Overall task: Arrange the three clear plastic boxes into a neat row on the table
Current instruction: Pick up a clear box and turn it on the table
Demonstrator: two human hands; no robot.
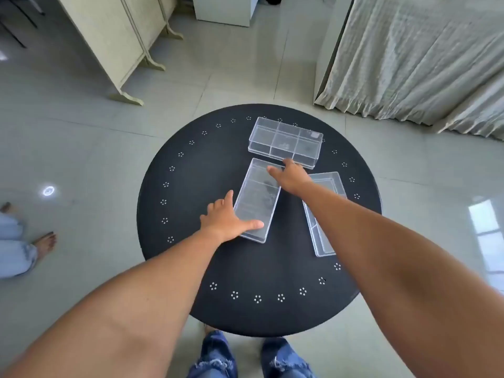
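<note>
Three clear plastic boxes lie on a round black table [191, 173]. The far box [285, 141] has several compartments and lies crosswise. The middle box [256, 200] lies slanted, long side toward me. My left hand [226, 221] grips its near left corner, thumb across the lid. My right hand [290, 174] holds its far right corner, fingers spread over the edge. The right box [324, 211] lies lengthwise and is partly hidden under my right forearm.
The table's rim carries a ring of small white dot patterns. Another person's bare feet [45, 241] stand on the tiled floor at the left. A folding screen [114, 42] stands at the back left, a curtain [422, 58] at the back right.
</note>
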